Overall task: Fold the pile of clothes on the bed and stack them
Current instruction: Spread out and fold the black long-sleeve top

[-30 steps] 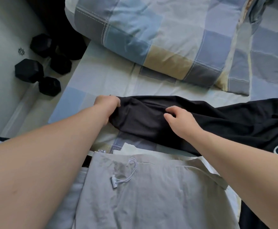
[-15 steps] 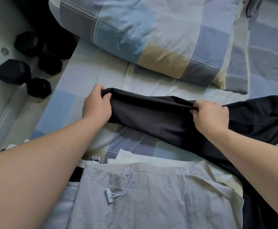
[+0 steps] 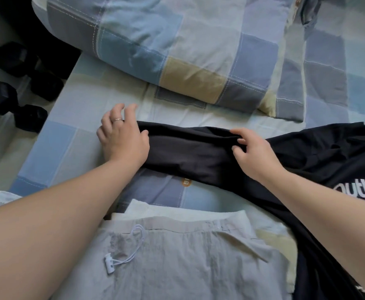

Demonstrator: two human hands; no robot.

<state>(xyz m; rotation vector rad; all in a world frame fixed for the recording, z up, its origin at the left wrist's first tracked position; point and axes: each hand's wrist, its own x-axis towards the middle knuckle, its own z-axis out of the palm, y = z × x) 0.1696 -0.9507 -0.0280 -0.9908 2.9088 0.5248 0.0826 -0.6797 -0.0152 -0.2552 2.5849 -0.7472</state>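
The black garment (image 3: 199, 154) lies on the bed sheet (image 3: 69, 144), stretched between both hands. The left hand (image 3: 123, 137) rests on its end with the fingers spread. The right hand (image 3: 257, 154) touches a fold with bent fingers; I cannot tell if it pinches. Right of this hand, white letters (image 3: 359, 189) read "outb".

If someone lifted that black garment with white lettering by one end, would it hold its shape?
Probably not: the black garment with white lettering bunches into folds beside the right hand, so it likely droops. It looks thin, so probably light.
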